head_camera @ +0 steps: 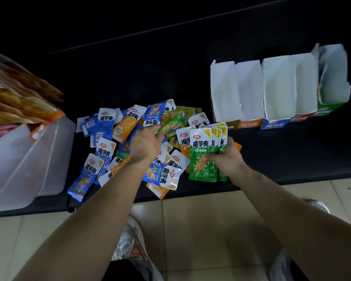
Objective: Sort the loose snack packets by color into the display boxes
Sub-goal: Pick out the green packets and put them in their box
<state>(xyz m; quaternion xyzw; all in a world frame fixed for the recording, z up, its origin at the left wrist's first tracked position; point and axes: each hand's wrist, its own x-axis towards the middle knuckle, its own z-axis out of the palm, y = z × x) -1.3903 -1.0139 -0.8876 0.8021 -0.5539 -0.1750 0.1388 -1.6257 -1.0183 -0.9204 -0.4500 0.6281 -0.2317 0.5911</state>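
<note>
A heap of loose blue, orange and green snack packets (107,138) lies on the black shelf (292,151). My left hand (145,144) pinches one green packet (169,123) above the heap. My right hand (224,157) grips a fanned stack of several green packets (203,159) to the right of the heap. At the back right stand three open display boxes with white insides: an orange-fronted box (227,94), a blue-fronted box (280,92) and a green-fronted box (332,82).
A translucent plastic bin (28,159) with orange bagged snacks (18,102) sits at the left on the shelf. The shelf's front edge runs above a tiled floor (201,230), where my shoes show.
</note>
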